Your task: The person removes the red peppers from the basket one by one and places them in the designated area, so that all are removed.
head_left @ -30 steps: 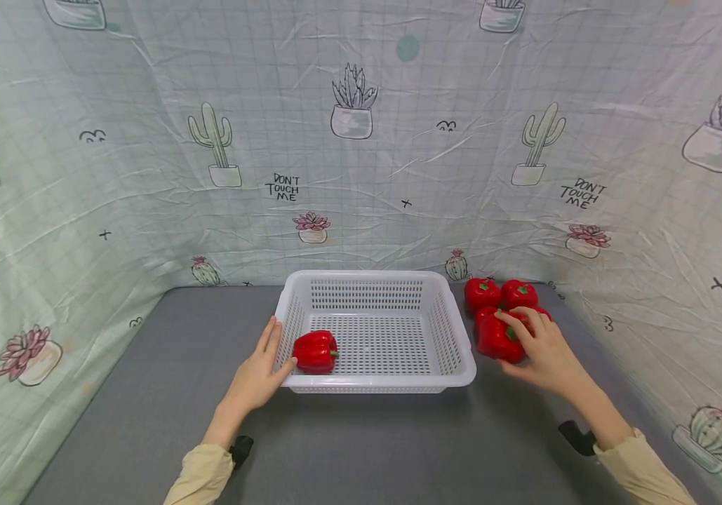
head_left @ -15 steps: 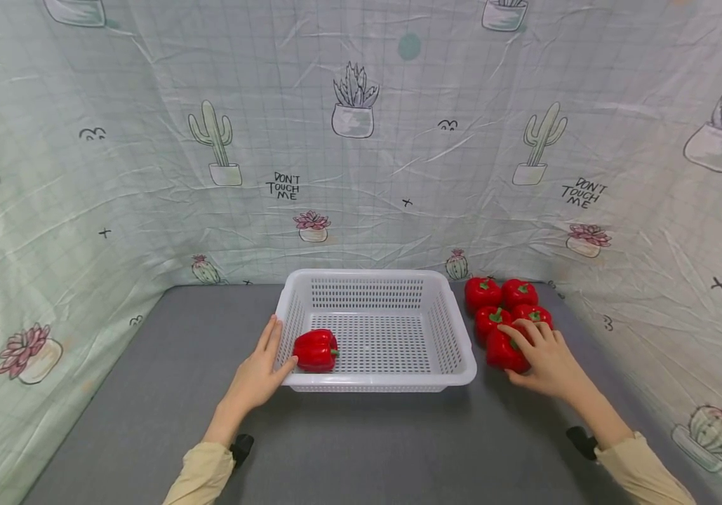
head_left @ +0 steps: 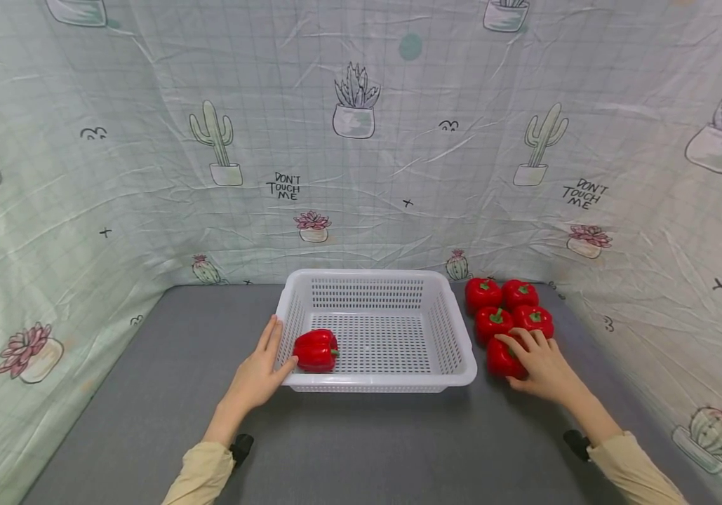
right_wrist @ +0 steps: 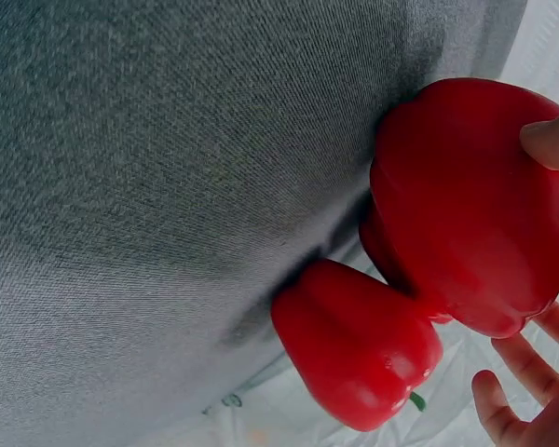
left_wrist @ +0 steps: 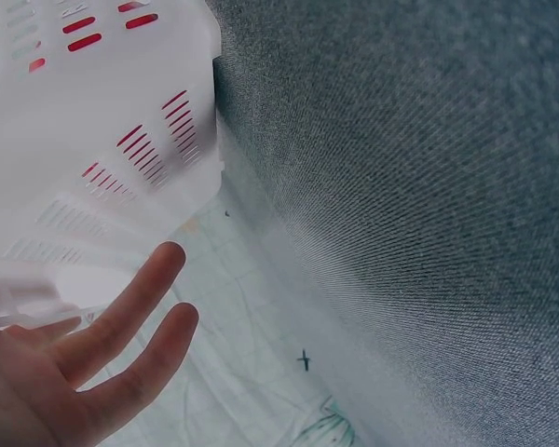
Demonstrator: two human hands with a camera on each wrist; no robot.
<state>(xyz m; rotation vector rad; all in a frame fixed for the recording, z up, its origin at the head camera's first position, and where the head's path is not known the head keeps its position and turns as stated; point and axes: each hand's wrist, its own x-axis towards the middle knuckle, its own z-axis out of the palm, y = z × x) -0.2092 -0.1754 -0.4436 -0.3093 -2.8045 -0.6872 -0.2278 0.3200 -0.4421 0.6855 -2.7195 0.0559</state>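
Observation:
My left hand (head_left: 258, 372) rests at the left front corner of a white perforated basket (head_left: 367, 381). Its fingers lie straight along the left rim and its thumb reaches over the front edge. Inside that corner lies a red bell pepper (head_left: 315, 351) on its side, stem pointing right. To the right of the basket, my right hand (head_left: 540, 368) holds another red bell pepper (head_left: 503, 358) from above. In the right wrist view, the thumb (right_wrist: 554, 142) touches one side of this pepper (right_wrist: 470, 205) and fingertips touch the other.
Several red bell peppers stand close behind the held one, including one at back left (head_left: 483, 294) and one at back right (head_left: 520, 294). The grey tabletop (head_left: 373, 449) meets a printed cloth backdrop (head_left: 361, 175) behind the basket.
My right hand has moved toward me with the front pepper, uncovering the peppers behind it. The left hand and the basket have not visibly moved.

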